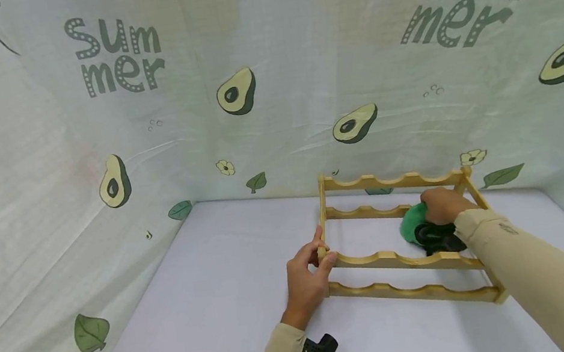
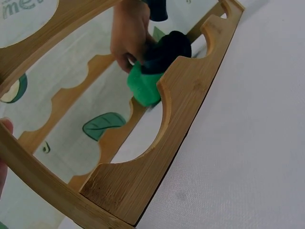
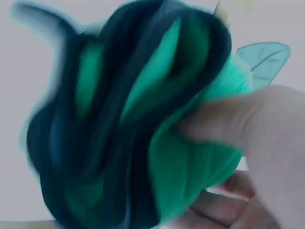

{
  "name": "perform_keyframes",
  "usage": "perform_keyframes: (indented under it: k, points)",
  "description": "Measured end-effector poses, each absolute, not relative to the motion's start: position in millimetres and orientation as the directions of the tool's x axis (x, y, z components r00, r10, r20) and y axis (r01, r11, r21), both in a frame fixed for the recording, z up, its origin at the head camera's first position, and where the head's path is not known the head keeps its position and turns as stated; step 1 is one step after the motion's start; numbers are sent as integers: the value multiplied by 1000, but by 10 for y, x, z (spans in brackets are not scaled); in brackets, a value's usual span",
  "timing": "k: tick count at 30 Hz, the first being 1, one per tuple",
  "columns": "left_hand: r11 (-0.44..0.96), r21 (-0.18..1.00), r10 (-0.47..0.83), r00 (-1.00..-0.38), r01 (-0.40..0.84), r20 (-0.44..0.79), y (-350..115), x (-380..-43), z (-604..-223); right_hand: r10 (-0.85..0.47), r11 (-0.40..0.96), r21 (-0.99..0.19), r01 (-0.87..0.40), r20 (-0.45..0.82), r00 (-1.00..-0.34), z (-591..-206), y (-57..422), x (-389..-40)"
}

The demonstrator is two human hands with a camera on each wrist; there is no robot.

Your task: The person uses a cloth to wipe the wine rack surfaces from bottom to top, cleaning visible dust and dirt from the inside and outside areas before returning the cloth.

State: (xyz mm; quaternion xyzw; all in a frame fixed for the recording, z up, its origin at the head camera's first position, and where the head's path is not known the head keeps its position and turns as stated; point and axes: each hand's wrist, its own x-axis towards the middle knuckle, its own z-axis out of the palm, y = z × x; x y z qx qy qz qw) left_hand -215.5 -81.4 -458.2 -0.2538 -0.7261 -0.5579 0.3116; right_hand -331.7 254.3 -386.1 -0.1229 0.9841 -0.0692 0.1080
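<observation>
A light wooden rack with scalloped rails, like a wine rack, stands on the white table. My left hand grips its front left corner, thumb on the near side; in the left wrist view only a bit of the fingers shows at the left edge. My right hand reaches over the rack's right half and pinches a bunched green cloth with dark trim. In the right wrist view the cloth is blurred, folded in layers, with the thumb pressed on its side. What exact article it is, I cannot tell.
The white tabletop extends to the left and front of the rack. Behind and at the sides hangs a pale curtain printed with avocados and leaves. A black wrist device sits by the left sleeve.
</observation>
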Motion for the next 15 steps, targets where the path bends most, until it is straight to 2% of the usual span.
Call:
perform_keyframes:
  k: [7, 11, 15]
  points:
    - [239, 681, 17, -704, 692, 710, -804, -1975, -4302, -284, 943, -234, -237, -192, -939, -3828, 2452, -3352]
    - [234, 698, 11, -720, 676, 694, -799, -1938, -4290, -321, 916, -314, -249, -201, -926, -3795, 2376, -3347]
    - [235, 688, 4, -709, 686, 705, -798, -1966, -4342, -382, 869, -396, -296, -158, -911, -3747, 2223, -3342]
